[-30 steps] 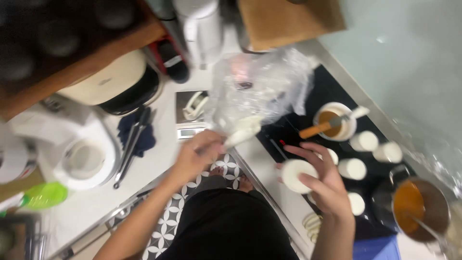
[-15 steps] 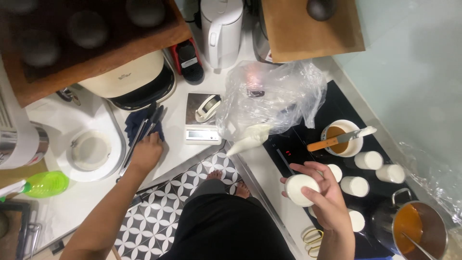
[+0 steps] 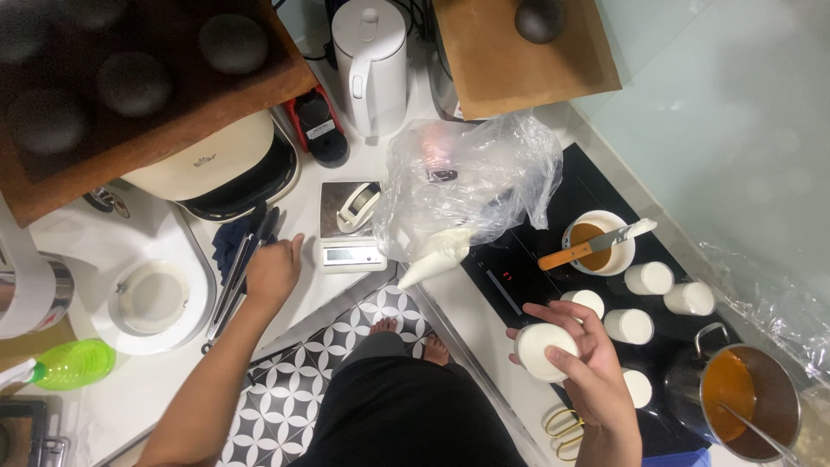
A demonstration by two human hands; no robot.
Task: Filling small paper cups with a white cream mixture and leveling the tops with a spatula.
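Note:
My right hand (image 3: 581,355) grips a small white round cup (image 3: 541,350) above the edge of the black cooktop (image 3: 527,268). Several more white cups (image 3: 648,278) stand on the cooktop beside it. My left hand (image 3: 274,272) reaches left over the white counter and rests on metal tongs (image 3: 232,285) that lie next to a dark blue cloth (image 3: 226,242). A white piping bag (image 3: 437,258) lies between the two hands, below a crumpled clear plastic bag (image 3: 467,186).
A kitchen scale (image 3: 347,227) with a tape roll sits mid-counter. A white kettle (image 3: 373,65) stands behind. A cup of brown liquid with a spatula (image 3: 596,242) and a saucepan of orange liquid (image 3: 748,402) are at right. A wooden shelf (image 3: 138,95) overhangs at left.
My left hand moved from the piping bag leftward across the counter to the tongs. My right hand keeps holding the white cup, drawn slightly lower.

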